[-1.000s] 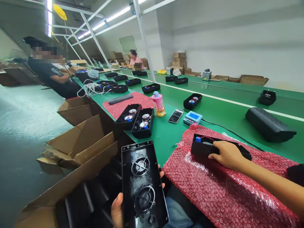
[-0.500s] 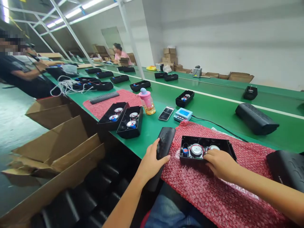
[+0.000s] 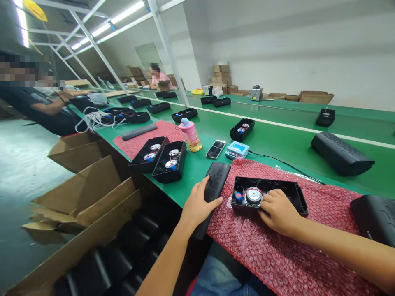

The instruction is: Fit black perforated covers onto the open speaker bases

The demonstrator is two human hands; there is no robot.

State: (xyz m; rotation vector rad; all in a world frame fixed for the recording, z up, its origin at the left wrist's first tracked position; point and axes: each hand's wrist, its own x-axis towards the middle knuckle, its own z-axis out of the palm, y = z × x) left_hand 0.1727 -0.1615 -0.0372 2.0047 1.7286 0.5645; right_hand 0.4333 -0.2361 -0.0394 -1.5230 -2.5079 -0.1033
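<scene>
My left hand (image 3: 199, 205) is wrapped around a long black speaker cover (image 3: 217, 181), which stands tilted at the table edge. To its right, an open black speaker housing (image 3: 288, 190) lies on red bubble wrap (image 3: 262, 250). Inside it I see a round silver speaker driver (image 3: 254, 195), a blue-and-red part (image 3: 238, 196) and thin red wire. My right hand (image 3: 279, 211) grips the housing's front wall, with its fingers bent over into the box and hiding part of the inside. What the fingertips touch in there is hidden.
A blue-screened device (image 3: 237, 149) with a cable, a phone (image 3: 215, 149) and a pink-lidded bottle (image 3: 190, 135) stand beyond my hands. Two open housings (image 3: 169, 162) sit to the left. Cardboard boxes (image 3: 80, 193) are below the table edge. Co-workers (image 3: 40, 100) are at far left and back.
My right hand has shifted slightly left along the housing, now covering the second driver. My left hand still holds the cover, and the view has turned a little to the left.
</scene>
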